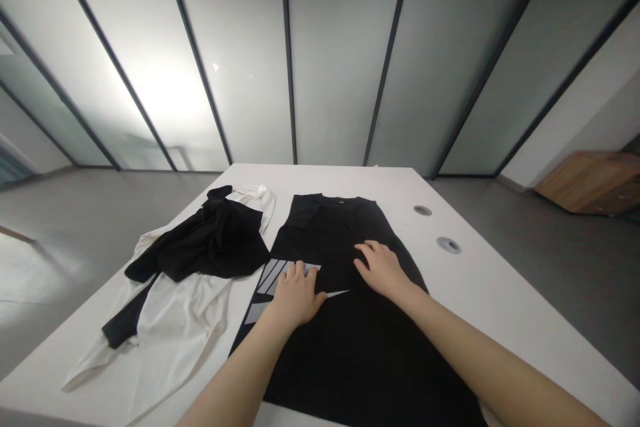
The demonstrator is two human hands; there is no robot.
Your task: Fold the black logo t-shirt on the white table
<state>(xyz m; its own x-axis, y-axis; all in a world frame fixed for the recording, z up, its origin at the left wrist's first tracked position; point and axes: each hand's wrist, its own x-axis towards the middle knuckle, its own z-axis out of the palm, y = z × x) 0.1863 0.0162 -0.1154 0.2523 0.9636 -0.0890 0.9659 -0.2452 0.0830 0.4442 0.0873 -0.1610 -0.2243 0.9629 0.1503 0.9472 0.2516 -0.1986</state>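
A black T-shirt lies spread on the white table in front of me, its neckline at the far end. Its sleeves appear folded in over the body, and a grey-white print shows on the left half. My left hand rests over that print, fingers stretched forward and thumb out to the right. On the right half of the shirt, my right hand is held with fingers apart, near or touching the cloth. Neither hand grips anything. My left hand covers part of the print.
Left of the T-shirt lies a crumpled black garment on top of a white garment. The white table has two round cable grommets on its right side. Frosted glass panels stand behind, and a wooden cabinet is at far right.
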